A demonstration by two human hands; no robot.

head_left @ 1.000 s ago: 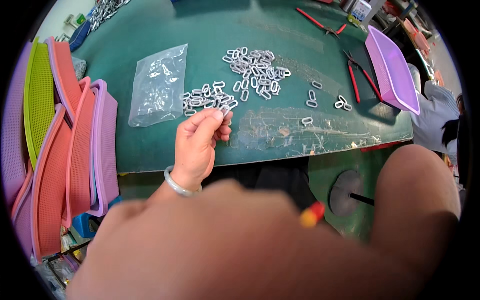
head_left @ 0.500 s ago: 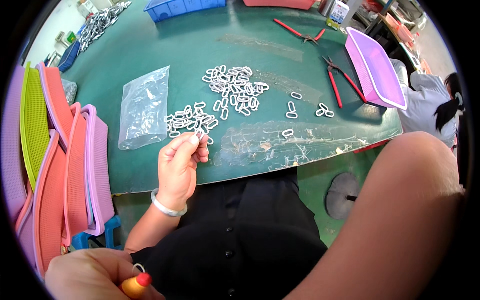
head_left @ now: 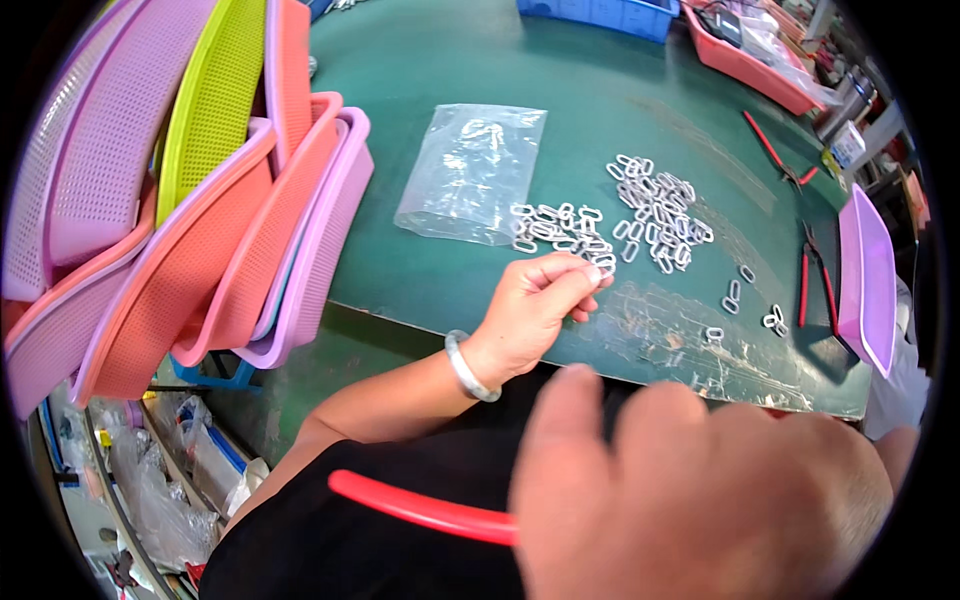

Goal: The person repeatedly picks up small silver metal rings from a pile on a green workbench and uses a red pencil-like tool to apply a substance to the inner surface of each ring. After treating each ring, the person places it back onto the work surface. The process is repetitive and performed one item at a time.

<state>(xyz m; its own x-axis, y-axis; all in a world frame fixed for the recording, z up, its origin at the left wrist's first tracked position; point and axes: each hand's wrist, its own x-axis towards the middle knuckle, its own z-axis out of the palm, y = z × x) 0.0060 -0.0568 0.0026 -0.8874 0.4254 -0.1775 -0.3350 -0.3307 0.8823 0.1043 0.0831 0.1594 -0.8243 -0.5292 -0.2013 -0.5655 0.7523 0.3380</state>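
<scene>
The left hand (head_left: 535,310) rests at the near edge of the green table (head_left: 600,100), its fingertips (head_left: 590,275) pinched together on what looks like one small white oval link; the link itself is mostly hidden by the fingers, so I cannot be sure. To do this picking well, I think it is better to take one link only, with thumb and first finger, and lift it straight so the neighbours are not dragged.

The white oval links (head_left: 655,205) lie just beyond the fingertips in a loose row, and further to the right in a thicker pile, with a few single ones apart on the right. They are small, flat, pale rings, all alike. A clear plastic bag (head_left: 470,170) lies beyond the hand, a little to the left.

The right hand (head_left: 700,490), very near to the camera and blurred, is closed around a red handle (head_left: 420,508); what tool it is I cannot tell
</scene>
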